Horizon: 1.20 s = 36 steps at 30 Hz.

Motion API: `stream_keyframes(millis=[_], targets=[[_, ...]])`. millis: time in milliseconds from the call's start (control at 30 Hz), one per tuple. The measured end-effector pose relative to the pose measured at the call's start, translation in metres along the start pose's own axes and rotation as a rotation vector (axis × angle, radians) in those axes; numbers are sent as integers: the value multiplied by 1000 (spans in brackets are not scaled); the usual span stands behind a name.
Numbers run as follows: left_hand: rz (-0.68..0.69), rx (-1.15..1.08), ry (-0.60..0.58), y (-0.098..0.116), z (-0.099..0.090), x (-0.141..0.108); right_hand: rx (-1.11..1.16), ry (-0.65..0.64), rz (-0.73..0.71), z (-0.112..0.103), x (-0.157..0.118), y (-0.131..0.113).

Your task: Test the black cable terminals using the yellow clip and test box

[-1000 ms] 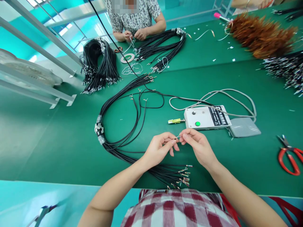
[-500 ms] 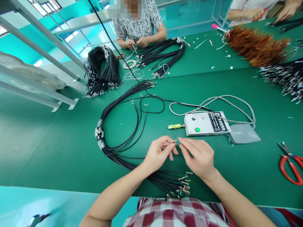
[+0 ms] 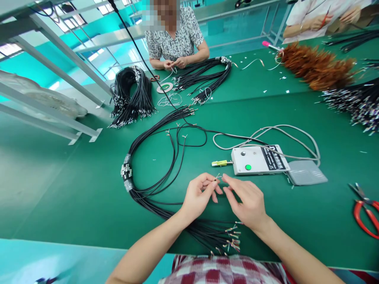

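Observation:
My left hand [image 3: 201, 193] is closed, pinching the end of a thin black cable between thumb and forefinger. Fine, light-coloured wires [image 3: 218, 176] fan out from that end. Beside their tips is my right hand [image 3: 247, 199], its thumb and forefinger apart; the forefinger is very close to the wires, and whether it touches them I cannot tell. A bundle of black cables [image 3: 138, 194], banded at the left, curves under my left forearm. Its stripped ends [image 3: 233, 236] lie near my checked shirt.
Beyond my hands stands a white control box [image 3: 251, 159] with a yellow-green clip [image 3: 219, 163], beside a grey pedal [image 3: 308, 172]. Red-handled pliers [image 3: 365, 211] lie at right. Across the green table [image 3: 266, 110], a person [image 3: 177, 43] works near cable bundles [image 3: 132, 96]; another sits at far right.
My right thumb and forefinger have spread a little and come slightly away from the wires. My left hand keeps its pinch. The whole view has shifted slightly.

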<state>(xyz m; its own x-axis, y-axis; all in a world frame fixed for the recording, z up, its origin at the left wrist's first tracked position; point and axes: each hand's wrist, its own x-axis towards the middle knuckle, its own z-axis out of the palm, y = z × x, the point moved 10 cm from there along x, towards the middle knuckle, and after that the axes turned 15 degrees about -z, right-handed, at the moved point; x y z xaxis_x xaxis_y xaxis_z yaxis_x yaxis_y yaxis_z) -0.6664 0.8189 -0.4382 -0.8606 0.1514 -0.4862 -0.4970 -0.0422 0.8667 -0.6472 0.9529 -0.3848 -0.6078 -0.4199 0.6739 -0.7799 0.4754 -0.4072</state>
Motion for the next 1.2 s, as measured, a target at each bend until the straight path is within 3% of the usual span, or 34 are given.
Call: stream_keyframes(millis=[167,300,633,867,1200], targets=[[6,4,-3,1,2,-2,594,122,540,20,-9,41],[16,13,-8,4,4,-4,940,170,762,42,-10,45],[90,62,-8,4,5,-7,1157,257,934,61,-23,41],[186,190,84,10,2,-12,1175,243,948,63,-24,41],[223,209,135,10,-1,-10,1209,286,968,70,-26,40]])
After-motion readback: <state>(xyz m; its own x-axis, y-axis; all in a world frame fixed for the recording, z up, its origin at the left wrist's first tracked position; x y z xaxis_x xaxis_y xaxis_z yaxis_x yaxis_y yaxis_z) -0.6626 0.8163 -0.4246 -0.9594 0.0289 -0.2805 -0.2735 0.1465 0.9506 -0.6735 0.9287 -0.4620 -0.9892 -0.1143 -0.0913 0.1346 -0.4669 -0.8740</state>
